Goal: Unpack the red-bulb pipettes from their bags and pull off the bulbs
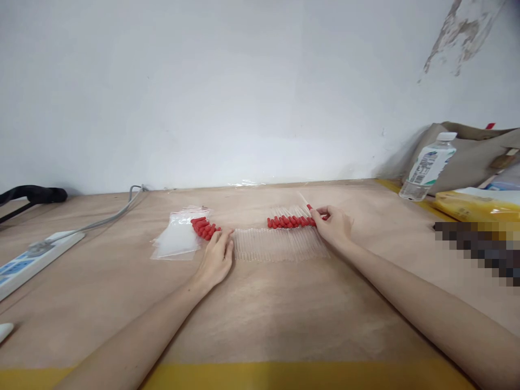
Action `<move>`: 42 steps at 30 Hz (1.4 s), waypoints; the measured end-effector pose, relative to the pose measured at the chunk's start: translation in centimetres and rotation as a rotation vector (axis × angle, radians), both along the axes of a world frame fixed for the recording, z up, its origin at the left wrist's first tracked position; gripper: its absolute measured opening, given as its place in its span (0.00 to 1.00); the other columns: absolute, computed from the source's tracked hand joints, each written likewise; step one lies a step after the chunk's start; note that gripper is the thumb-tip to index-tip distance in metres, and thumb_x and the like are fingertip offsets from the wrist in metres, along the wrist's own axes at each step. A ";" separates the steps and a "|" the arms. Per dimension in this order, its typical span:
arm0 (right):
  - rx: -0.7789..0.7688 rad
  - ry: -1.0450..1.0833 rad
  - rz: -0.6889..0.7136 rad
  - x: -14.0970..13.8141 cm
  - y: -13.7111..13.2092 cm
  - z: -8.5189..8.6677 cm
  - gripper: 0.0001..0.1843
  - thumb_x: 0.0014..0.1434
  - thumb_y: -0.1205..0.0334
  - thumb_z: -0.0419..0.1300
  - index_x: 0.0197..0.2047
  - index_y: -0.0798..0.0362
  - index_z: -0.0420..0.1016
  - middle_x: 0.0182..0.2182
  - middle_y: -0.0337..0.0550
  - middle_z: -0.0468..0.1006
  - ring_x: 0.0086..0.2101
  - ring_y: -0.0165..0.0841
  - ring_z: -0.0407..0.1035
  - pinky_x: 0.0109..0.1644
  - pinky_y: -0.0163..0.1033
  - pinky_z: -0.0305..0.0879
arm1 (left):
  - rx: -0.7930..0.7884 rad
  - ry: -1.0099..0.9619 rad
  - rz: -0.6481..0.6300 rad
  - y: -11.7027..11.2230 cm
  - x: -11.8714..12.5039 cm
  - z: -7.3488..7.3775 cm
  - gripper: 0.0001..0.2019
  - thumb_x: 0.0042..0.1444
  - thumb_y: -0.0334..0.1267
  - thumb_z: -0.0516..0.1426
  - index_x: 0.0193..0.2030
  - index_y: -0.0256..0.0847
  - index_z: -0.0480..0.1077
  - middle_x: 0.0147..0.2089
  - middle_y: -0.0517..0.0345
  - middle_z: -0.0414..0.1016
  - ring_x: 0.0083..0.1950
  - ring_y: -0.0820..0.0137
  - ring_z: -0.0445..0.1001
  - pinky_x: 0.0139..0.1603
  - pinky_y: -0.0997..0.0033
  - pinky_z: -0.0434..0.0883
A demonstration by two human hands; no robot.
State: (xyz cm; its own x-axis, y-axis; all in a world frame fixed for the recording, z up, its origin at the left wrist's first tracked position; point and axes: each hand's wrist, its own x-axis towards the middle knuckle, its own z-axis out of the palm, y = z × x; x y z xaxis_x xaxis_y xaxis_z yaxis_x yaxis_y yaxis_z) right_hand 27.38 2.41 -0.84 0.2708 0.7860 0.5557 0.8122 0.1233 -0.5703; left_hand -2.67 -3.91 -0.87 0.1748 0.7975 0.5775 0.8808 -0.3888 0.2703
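Observation:
My right hand (pixel 333 225) pinches a glass dropper with a red rubber bulb (pixel 309 207), its thin tip slanting up and left. Beneath and beside that hand lies a row of red-bulbed droppers (pixel 288 221), their clear tubes pointing toward the wall. Nearer to me, bare glass tubes (pixel 276 245) lie side by side in a wide row. My left hand (pixel 217 254) rests at the left end of these tubes, fingers apart and nothing visible in them. Just beyond its fingertips is a heap of loose red rubber bulbs (pixel 203 227), partly on clear plastic zip bags (pixel 176 241).
A white power strip (pixel 40 257) with a grey cable (pixel 109 219) lies at left, near a black object (pixel 36 195). At right stand a water bottle (pixel 426 168) and a grey bag (pixel 479 154), with a yellow package (pixel 475 205). Yellow tape (pixel 260 376) runs along the front edge.

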 end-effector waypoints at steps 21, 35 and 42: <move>0.395 -0.333 0.726 -2.7 -7.8 -1.3 0.03 0.53 0.65 0.57 0.32 0.50 0.72 0.26 0.36 0.76 0.34 0.31 0.66 0.46 0.44 0.48 | 0.235 0.258 -0.504 -2.1 4.0 -0.3 0.09 0.58 0.34 0.51 0.40 0.35 0.71 0.43 0.52 0.75 0.48 0.67 0.72 0.50 0.66 0.71; 0.427 -0.488 0.730 -4.2 -8.1 -0.7 0.12 0.56 0.54 0.56 0.41 0.49 0.72 0.33 0.39 0.78 0.37 0.33 0.65 0.49 0.46 0.46 | 0.405 0.287 -0.558 -2.4 5.2 0.0 0.08 0.55 0.31 0.54 0.41 0.33 0.69 0.41 0.51 0.76 0.44 0.66 0.74 0.49 0.64 0.73; 0.497 -0.521 0.793 -4.2 -8.2 -0.5 0.06 0.58 0.61 0.56 0.35 0.52 0.73 0.28 0.36 0.78 0.32 0.28 0.65 0.43 0.41 0.51 | 0.377 0.276 -0.659 -2.5 5.2 0.2 0.07 0.55 0.27 0.52 0.40 0.32 0.68 0.39 0.50 0.76 0.45 0.68 0.73 0.53 0.64 0.70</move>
